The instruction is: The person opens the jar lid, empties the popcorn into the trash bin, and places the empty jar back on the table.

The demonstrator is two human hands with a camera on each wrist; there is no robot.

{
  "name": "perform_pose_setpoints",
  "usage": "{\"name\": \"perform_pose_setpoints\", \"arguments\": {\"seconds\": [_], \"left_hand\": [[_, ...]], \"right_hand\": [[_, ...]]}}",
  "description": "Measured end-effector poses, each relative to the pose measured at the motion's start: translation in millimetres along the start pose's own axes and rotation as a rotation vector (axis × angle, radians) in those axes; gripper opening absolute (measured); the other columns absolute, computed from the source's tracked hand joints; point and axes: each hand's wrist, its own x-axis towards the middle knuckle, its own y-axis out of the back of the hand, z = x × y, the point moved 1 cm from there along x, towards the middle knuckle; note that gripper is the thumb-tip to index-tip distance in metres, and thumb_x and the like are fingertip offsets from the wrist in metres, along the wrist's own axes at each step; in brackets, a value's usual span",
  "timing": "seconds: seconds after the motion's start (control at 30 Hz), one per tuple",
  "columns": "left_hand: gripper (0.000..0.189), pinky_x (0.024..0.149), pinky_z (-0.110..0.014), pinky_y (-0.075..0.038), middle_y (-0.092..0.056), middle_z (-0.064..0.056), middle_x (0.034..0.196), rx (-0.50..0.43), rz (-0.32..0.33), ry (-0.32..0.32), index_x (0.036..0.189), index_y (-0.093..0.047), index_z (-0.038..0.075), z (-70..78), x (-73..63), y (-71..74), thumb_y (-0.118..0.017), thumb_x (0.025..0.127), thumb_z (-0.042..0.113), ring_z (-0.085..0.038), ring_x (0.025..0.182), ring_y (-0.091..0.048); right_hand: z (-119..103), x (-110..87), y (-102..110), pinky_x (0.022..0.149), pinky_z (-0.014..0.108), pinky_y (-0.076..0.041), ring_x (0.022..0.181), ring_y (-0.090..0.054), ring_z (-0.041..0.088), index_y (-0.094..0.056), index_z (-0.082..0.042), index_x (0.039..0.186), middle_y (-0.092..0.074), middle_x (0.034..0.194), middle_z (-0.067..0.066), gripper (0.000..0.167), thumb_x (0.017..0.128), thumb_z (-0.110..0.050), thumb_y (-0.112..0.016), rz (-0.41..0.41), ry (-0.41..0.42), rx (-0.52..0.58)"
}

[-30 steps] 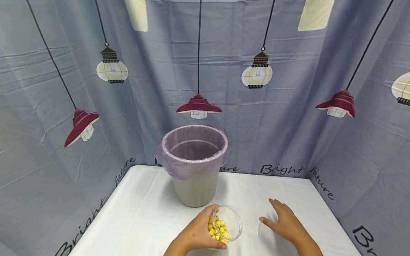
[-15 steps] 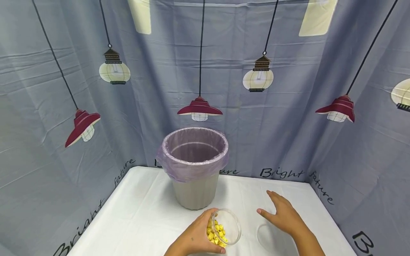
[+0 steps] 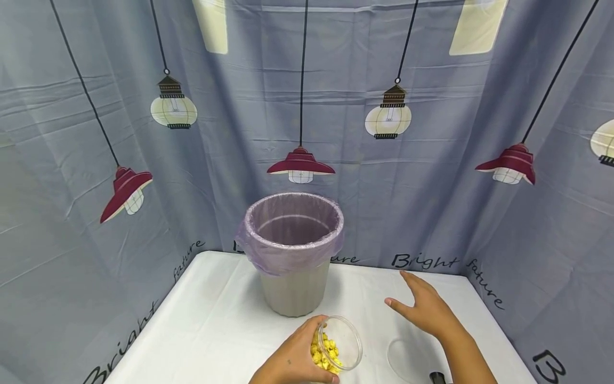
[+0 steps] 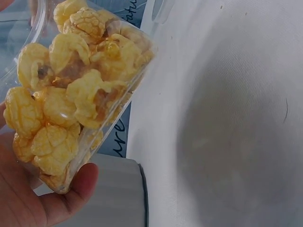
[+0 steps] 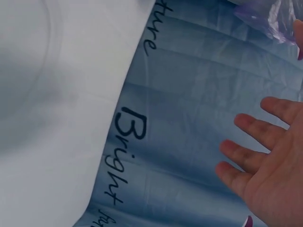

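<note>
My left hand grips a clear plastic tub of yellow popcorn, its round mouth tilted to the right. Up close in the left wrist view, the popcorn fills the lower part of the tub, and the thumb curls at its bottom edge. A clear round lid lies on the white table, right of the tub. Past the lid, my right hand is over the table with thumb and fingers spread, holding nothing. In the right wrist view that hand's fingers are extended and apart.
A grey trash bin with a purple plastic liner folded over its rim stands behind the tub. Blue-grey curtains enclose the back and sides of the white table. A small black piece shows beside my right forearm.
My right hand has moved farther away from me, off the lid it overlapped earlier. A small black piece by the right forearm has come into view. The left hand keeps its grip on the tub.
</note>
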Motion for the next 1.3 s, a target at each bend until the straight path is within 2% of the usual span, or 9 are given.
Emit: {"name": "perform_pose_setpoints", "arguments": {"seconds": [0.23,0.43,0.73,1.3], "left_hand": [[0.108,0.109,-0.046,-0.043,-0.049,0.005,0.144,0.016,0.005,-0.003,0.149,-0.035,0.029,-0.2,-0.1,-1.7,-0.089,0.060,0.059,-0.012,0.130,-0.047],[0.107,0.108,-0.043,-0.044,-0.051,0.001,0.143,0.000,0.008,-0.025,0.148,-0.037,0.026,-2.8,-1.2,-2.7,-0.089,0.061,0.058,-0.012,0.128,-0.048],[0.112,0.109,-0.049,-0.042,-0.046,0.007,0.146,0.027,0.010,0.028,0.151,-0.035,0.025,-4.7,-2.0,-0.2,-0.089,0.059,0.061,-0.016,0.134,-0.045],[0.111,0.109,-0.048,-0.042,-0.047,0.006,0.146,0.023,0.016,0.015,0.150,-0.035,0.026,0.2,-3.3,2.1,-0.088,0.060,0.062,-0.017,0.134,-0.046]], "right_hand": [[-4.9,10.6,8.1,0.105,0.071,-0.031,0.136,-0.035,0.053,-0.033,0.002,0.152,-0.038,0.152,0.029,0.098,0.087,-0.066,-0.062,-0.009,-0.009,-0.011],[-12.3,17.2,15.0,0.106,0.071,-0.030,0.137,-0.034,0.054,-0.032,0.003,0.152,-0.037,0.152,0.029,0.097,0.088,-0.064,-0.062,-0.008,-0.006,-0.031],[-21.2,24.8,22.7,0.104,0.073,-0.030,0.137,-0.033,0.054,-0.032,0.002,0.153,-0.037,0.152,0.029,0.099,0.088,-0.068,-0.059,-0.019,0.012,-0.021],[-35.9,39.0,29.4,0.104,0.073,-0.030,0.138,-0.033,0.052,-0.031,-0.001,0.154,-0.036,0.153,0.028,0.100,0.087,-0.071,-0.058,-0.026,0.028,-0.025]]}}
